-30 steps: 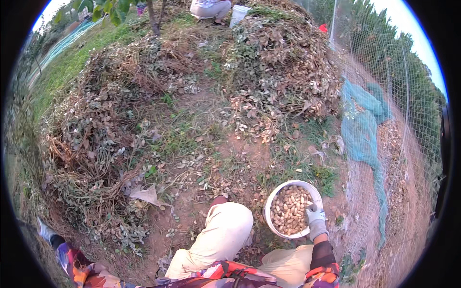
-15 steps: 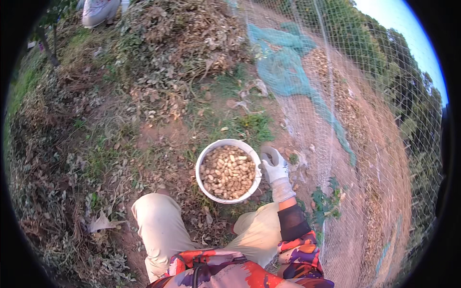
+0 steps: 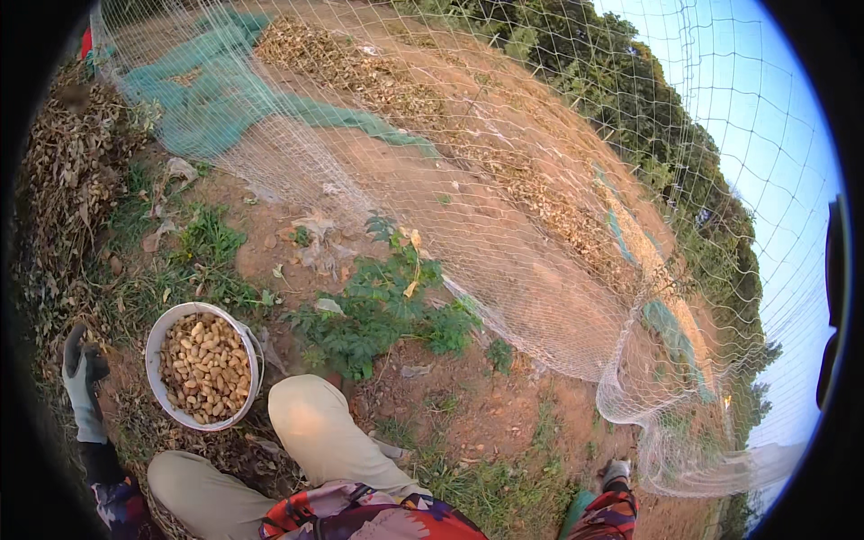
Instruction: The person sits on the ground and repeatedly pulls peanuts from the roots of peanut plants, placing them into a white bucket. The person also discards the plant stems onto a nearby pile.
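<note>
A white bucket (image 3: 158, 389) full of unshelled peanuts (image 3: 205, 367) stands on the ground at the left, with its handle lying down along its right side. My left hand (image 3: 84, 382), in a grey glove with dark fingers, is just left of the bucket and apart from it. Its finger and thumb are spread with nothing between them. Far to the right and low, my right hand (image 3: 616, 472) in a pale glove reaches down near the ground by the netting. Its fingers are too small to make out. A green item (image 3: 578, 513) lies beside that forearm.
White netting (image 3: 540, 297) hangs and sags along the right side, with its lower edge on the soil. Green netting (image 3: 211, 99) is bunched at upper left. A leafy plant (image 3: 382, 310) grows right of the bucket. Dry plant heaps (image 3: 76, 180) line the left.
My view has swung right, so the bucket now appears farther left. My right hand has left the bucket's right rim and reaches far right. My left hand has come into view.
</note>
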`<action>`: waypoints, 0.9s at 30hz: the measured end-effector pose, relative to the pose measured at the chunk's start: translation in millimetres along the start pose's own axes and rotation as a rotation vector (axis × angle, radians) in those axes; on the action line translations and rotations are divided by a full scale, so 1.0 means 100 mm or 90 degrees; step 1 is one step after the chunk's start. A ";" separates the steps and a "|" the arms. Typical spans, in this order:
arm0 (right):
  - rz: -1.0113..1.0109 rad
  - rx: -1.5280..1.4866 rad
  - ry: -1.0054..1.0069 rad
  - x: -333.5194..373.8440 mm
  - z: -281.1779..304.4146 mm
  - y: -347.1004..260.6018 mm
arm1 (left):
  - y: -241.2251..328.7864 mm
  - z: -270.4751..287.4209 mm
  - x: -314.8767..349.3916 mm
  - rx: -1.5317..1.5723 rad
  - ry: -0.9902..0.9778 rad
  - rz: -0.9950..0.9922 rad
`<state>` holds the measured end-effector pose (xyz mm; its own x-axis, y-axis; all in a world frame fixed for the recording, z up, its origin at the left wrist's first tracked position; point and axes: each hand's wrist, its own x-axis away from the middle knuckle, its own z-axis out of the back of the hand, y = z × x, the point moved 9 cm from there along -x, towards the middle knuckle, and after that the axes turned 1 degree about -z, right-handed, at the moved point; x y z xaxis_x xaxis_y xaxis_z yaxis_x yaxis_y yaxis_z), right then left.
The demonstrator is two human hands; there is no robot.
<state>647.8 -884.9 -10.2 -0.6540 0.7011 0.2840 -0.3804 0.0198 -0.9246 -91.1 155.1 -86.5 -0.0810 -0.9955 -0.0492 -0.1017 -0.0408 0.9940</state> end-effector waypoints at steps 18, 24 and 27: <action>0.216 -0.095 0.089 0.02 0.06 -2.78 | -0.44 1.24 0.73 0.332 0.377 0.274; 0.376 0.268 -0.179 1.36 -2.28 -0.92 | 0.06 2.02 1.66 0.354 0.351 0.260; 0.559 0.403 -0.472 2.92 -3.54 -0.40 | -0.14 1.95 2.07 0.409 0.377 0.260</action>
<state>703.4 -428.1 19.9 -0.9640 -0.2509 -0.0886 0.2466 -0.7177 -0.6512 -299.9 -33.3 -129.7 0.2657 -0.8114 0.5207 -0.7137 0.1975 0.6720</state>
